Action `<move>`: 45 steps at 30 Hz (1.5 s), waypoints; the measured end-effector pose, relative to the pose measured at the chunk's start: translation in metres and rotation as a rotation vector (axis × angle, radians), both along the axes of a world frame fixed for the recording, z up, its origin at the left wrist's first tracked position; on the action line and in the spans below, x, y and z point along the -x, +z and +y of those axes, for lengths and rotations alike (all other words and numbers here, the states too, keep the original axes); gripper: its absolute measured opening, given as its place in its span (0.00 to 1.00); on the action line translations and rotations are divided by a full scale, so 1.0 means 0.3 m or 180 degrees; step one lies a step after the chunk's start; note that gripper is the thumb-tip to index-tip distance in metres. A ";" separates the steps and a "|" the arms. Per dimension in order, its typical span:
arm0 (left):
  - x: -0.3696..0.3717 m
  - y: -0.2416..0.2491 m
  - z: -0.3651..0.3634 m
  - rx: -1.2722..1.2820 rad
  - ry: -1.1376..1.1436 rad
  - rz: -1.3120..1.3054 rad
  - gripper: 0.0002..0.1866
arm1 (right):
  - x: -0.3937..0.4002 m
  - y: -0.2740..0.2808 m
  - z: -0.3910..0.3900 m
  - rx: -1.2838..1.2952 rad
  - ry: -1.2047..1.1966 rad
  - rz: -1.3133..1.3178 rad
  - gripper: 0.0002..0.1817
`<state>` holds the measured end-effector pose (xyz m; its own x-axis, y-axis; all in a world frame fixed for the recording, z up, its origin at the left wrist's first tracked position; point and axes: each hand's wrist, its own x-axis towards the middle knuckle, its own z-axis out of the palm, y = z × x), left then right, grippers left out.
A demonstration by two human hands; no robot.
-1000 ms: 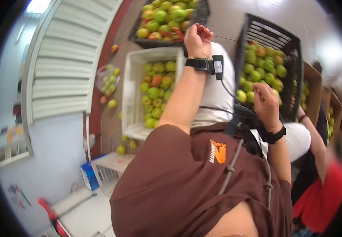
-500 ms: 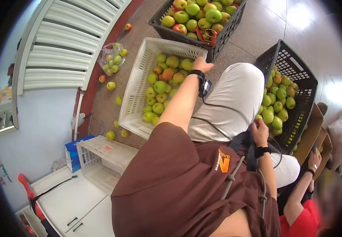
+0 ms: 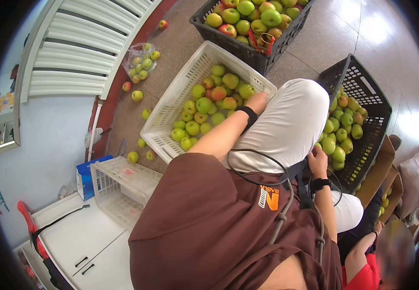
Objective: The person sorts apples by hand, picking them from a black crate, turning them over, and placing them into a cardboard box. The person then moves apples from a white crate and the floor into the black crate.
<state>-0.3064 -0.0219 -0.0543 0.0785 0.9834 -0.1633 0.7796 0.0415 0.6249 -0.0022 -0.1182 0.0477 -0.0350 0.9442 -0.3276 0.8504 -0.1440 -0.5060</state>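
My left hand point(image 3: 257, 101) is closed on the right-hand rim of a white plastic crate point(image 3: 163, 104); its fingertips are partly hidden. Green and reddish apples point(image 3: 203, 104) lie loose inside this crate. My right hand point(image 3: 318, 162) rests by my thigh with its fingers curled. A bit of a green apple point(image 3: 317, 145) shows at those fingertips, and most of it is hidden. Just beyond that hand stands a black crate point(image 3: 369, 116), tilted in view, with many green apples point(image 3: 340, 123) in it.
Another black crate point(image 3: 265, 60), full of apples, holds red-handled shears point(image 3: 260, 41). Loose apples point(image 3: 137, 95) and a clear bag of apples point(image 3: 141, 63) lie on the floor. An upturned clear crate point(image 3: 122, 188) sits by a white cabinet point(image 3: 98, 246). A person in red point(image 3: 364, 270) works at lower right.
The white crate has turned clockwise and its right side has come nearer my knee, with my left hand moving down along with it. My right hand has hardly moved. The co-worker's arm has lowered.
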 end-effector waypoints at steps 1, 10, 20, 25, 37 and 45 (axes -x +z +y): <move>0.001 0.029 -0.012 -0.0010 -0.0142 -0.0054 0.11 | -0.002 0.000 -0.002 -0.0039 -0.0005 0.0005 0.12; 0.400 0.258 0.157 0.0929 0.1992 -0.1921 0.16 | 0.016 0.041 -0.017 -0.0301 -0.0302 0.0191 0.12; 0.371 -0.114 0.179 0.1654 -0.0216 0.1346 0.43 | 0.014 0.019 -0.006 -0.0244 -0.0295 0.0036 0.09; 0.244 0.007 0.152 0.2026 0.0230 0.1546 0.48 | 0.027 0.034 0.002 -0.0094 -0.0404 -0.0009 0.09; 0.227 -0.012 0.127 0.1652 0.0105 0.1521 0.43 | 0.020 0.014 -0.004 -0.0140 -0.0465 0.0022 0.09; 0.246 -0.088 -0.007 -0.0069 0.1634 0.0217 0.44 | 0.019 0.020 -0.005 -0.0345 -0.0409 0.0052 0.09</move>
<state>-0.3803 -0.0239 -0.0808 -0.4250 0.8957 -0.1304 0.7013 0.4169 0.5783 -0.0078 -0.1198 0.0537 0.0839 0.9710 -0.2239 0.8200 -0.1949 -0.5382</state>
